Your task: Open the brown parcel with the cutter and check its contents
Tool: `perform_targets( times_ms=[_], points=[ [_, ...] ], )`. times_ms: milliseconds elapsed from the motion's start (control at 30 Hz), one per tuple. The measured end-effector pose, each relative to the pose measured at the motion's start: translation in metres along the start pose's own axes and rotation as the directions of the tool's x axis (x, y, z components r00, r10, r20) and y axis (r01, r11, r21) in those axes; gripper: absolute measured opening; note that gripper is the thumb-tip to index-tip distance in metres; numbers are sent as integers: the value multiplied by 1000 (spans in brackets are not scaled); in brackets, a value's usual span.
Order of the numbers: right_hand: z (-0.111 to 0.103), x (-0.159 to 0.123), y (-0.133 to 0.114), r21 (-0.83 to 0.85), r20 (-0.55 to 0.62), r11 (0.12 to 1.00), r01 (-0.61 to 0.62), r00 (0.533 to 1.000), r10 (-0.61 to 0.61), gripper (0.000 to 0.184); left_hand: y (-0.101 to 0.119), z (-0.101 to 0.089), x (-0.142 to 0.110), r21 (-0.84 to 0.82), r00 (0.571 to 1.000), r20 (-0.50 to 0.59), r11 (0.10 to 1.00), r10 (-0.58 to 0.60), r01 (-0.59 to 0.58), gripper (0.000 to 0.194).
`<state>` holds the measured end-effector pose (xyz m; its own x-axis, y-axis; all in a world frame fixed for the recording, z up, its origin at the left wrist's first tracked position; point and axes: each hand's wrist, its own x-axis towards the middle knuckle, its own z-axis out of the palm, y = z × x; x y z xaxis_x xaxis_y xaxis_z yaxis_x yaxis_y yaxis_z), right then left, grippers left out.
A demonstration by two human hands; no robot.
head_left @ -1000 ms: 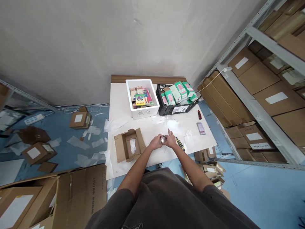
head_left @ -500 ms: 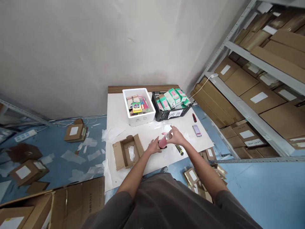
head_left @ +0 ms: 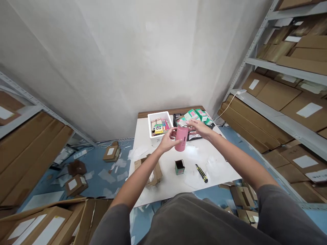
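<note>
I hold a pink cylindrical bottle [head_left: 181,139] in a clear wrapper up in the air above the white table [head_left: 222,170]. My left hand [head_left: 167,140] grips its side. My right hand [head_left: 198,127] is closed on its top end. Below it on the table stands a small open green box [head_left: 180,167], upright and empty as far as I can see. An open brown cardboard box [head_left: 155,172] lies to the left, partly hidden by my left forearm.
A utility knife [head_left: 201,172] lies right of the green box. At the table's back are a white foam bin [head_left: 158,124] of packets and a black crate [head_left: 194,117] of green boxes. Shelves of cartons flank both sides; boxes and paper scraps litter the blue floor.
The pink bottle came out of the small green box and rose well above the table in both hands. The green box stays on the table. My head tilted up.
</note>
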<state>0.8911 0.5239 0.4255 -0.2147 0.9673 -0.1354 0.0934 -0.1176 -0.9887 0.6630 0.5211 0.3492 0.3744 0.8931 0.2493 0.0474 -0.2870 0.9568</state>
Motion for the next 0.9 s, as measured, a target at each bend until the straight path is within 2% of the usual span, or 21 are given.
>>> perform_targets(
  times_ms=[67, 167, 267, 333, 433, 533, 633, 700, 800, 900],
  points=[
    [-4, -8, 1, 59, 166, 998, 23, 986, -33, 57, 9, -2, 3, -102, 1000, 11, 995, -23, 24, 82],
    [-2, -16, 18, 118, 313, 988, 102, 940, -135, 96, 20, -1, 6, -206, 998, 41, 977, -42, 49, 78],
    [3, -17, 36, 122, 244, 971, 206, 942, -231, 108, 31, 5, 7, -181, 998, 3, 981, -63, 62, 73],
    [6, -16, 43, 46, 135, 961, 273, 951, -277, 110, 37, 11, 8, -143, 996, -34, 987, -84, 78, 80],
    [5, -17, 47, -70, 16, 937, 342, 940, -342, 114, 45, 20, 9, -107, 992, -100, 992, -77, 66, 97],
    [0, -22, 47, -36, 89, 932, 360, 930, -356, 117, 50, 25, 11, -110, 989, -129, 993, -66, 52, 97],
    [-6, -27, 47, 35, 200, 935, 353, 914, -353, 120, 51, 25, 16, -173, 992, -20, 977, -128, 123, 87],
    [-6, -30, 48, 4, 152, 932, 364, 920, -360, 121, 51, 25, 19, -173, 989, 6, 974, -145, 144, 84],
    [-1, -33, 50, -107, 6, 924, 367, 930, -368, 121, 50, 29, 22, -100, 991, -71, 989, -112, 104, 97],
    [1, -37, 49, -120, 26, 922, 369, 929, -368, 121, 52, 31, 22, -75, 991, -99, 994, -90, 83, 108]
  ],
)
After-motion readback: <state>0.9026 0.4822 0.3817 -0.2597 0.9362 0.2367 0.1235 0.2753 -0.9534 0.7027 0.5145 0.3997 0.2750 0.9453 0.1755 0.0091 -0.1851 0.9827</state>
